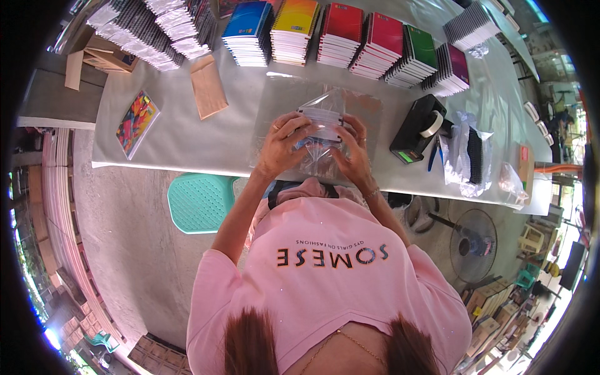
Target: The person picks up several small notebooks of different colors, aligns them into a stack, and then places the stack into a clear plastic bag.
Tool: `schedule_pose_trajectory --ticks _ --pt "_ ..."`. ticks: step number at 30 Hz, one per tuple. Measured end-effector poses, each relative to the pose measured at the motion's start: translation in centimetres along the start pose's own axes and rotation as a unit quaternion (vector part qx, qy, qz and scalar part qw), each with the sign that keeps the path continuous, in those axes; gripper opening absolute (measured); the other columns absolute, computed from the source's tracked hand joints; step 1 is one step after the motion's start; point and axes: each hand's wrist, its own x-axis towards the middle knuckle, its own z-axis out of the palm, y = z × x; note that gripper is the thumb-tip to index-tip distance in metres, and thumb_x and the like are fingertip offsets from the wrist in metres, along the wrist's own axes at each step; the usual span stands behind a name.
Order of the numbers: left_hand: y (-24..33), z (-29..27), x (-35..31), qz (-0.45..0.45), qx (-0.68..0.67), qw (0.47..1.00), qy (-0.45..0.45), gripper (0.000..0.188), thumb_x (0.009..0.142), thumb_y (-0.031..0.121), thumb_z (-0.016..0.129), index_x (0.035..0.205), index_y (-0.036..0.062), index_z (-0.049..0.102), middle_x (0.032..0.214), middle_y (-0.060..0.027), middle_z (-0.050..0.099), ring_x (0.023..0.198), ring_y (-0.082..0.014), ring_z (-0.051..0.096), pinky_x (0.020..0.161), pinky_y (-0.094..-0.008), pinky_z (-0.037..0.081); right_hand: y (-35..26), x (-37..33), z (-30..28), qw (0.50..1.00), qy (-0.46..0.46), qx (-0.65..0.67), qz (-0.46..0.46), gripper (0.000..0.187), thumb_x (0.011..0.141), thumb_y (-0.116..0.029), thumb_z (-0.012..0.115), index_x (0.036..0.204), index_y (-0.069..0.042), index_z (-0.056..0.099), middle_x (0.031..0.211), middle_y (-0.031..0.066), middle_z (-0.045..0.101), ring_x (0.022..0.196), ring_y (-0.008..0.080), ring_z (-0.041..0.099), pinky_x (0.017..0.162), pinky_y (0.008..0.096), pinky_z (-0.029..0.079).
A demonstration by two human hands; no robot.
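Before me at the table's near edge is a small stack of notebooks [323, 120] with white page edges, standing in a clear plastic bag [325, 100]. My left hand [286, 142] grips its left side with curled fingers. From the right, my right hand [351, 149] holds the other side, its thumb and fingers on the film. Loose plastic spreads above and below the stack. Under it lies a flat clear sheet [265, 119] on the table. The notebooks' covers are mostly hidden by the film and my fingers.
Along the far side stand piles of spiral notebooks in blue [247, 34], yellow [294, 31], red [340, 37], green [415, 53] and purple [451, 69]. A black tape dispenser [420, 128] is at right, a brown envelope [208, 87] and colourful pack [137, 124] at left. A green stool [200, 203] stands below.
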Motion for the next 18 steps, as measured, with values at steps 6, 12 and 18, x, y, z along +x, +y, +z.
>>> schedule_pose_trajectory --ticks 6,12,18 --pt "0.3 -0.8 0.9 0.018 0.000 0.999 -0.028 0.029 0.070 0.011 0.073 0.099 0.0119 0.069 0.106 -0.0020 0.059 0.106 -0.0246 0.056 0.093 -0.0387 0.046 -0.2 1.2 -0.5 0.997 -0.005 -0.061 -0.054 0.046 0.075 -0.004 0.072 0.120 -0.015 0.066 0.140 0.0146 0.042 0.129 0.0321 0.040 0.104 0.0427 0.038" --pt "0.4 -1.7 2.3 0.014 -0.034 0.998 -0.051 0.021 0.073 0.010 0.072 0.095 0.0111 0.071 0.096 -0.0014 0.062 0.097 -0.0242 0.059 0.086 -0.0377 0.048 -1.9 3.2 -1.1 0.997 0.007 0.051 -0.049 0.028 0.076 -0.001 0.071 0.103 -0.009 0.071 0.128 0.0148 0.051 0.117 0.0294 0.052 0.097 0.0382 0.043" --pt "1.0 -1.8 3.0 -0.067 -0.023 0.997 -0.040 0.012 0.079 0.012 0.069 0.091 0.0097 0.070 0.087 -0.0044 0.064 0.087 -0.0255 0.060 0.080 -0.0381 0.049 -1.9 5.3 -2.1 0.992 -0.038 0.117 0.027 0.012 0.077 -0.004 0.075 0.087 -0.002 0.070 0.107 0.0102 0.058 0.097 0.0202 0.058 0.083 0.0303 0.047"
